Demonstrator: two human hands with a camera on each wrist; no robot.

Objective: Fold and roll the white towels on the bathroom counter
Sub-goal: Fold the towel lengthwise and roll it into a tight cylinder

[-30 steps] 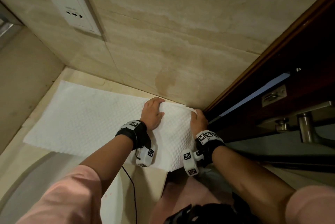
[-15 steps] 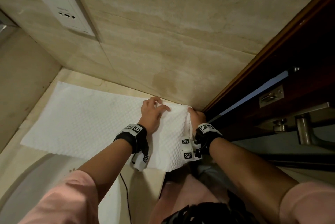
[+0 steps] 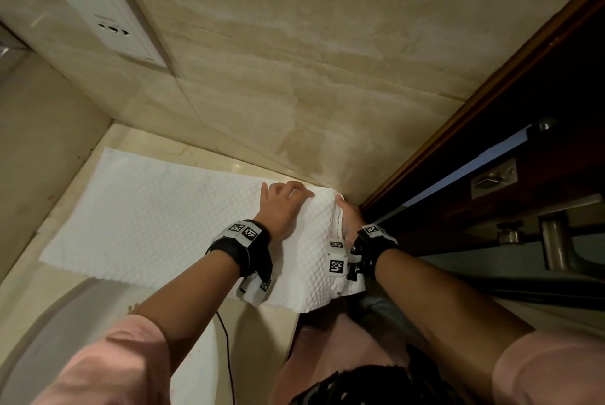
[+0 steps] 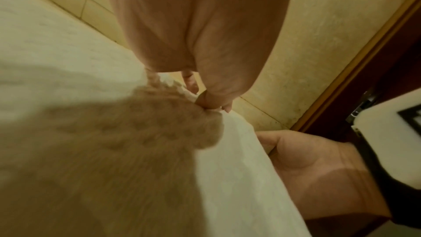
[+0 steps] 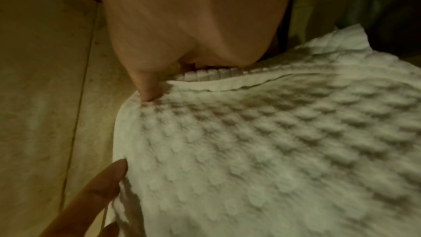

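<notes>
A white waffle-textured towel (image 3: 163,218) lies spread on the beige counter (image 3: 229,164), its right end raised and curling over to the left. My left hand (image 3: 281,205) rests on that end, and its fingertips (image 4: 212,104) pinch the far edge of the towel (image 4: 56,42). My right hand (image 3: 350,218) is behind the lifted end, by the door frame. Its thumb (image 5: 148,89) presses on the hem of the towel (image 5: 273,141), and its other fingers are hidden under the cloth. In the left wrist view the right palm (image 4: 318,165) lies against the raised fold.
A beige tiled wall (image 3: 294,77) runs just behind the towel, with a white socket panel (image 3: 111,28) at upper left. A dark wooden door frame (image 3: 491,103) and a metal handle (image 3: 553,241) stand close on the right. A sink basin (image 3: 65,322) curves at lower left.
My left hand went from lying flat to pinching the far edge. My right hand lifted the towel's right end, which now curls up and over to the left.
</notes>
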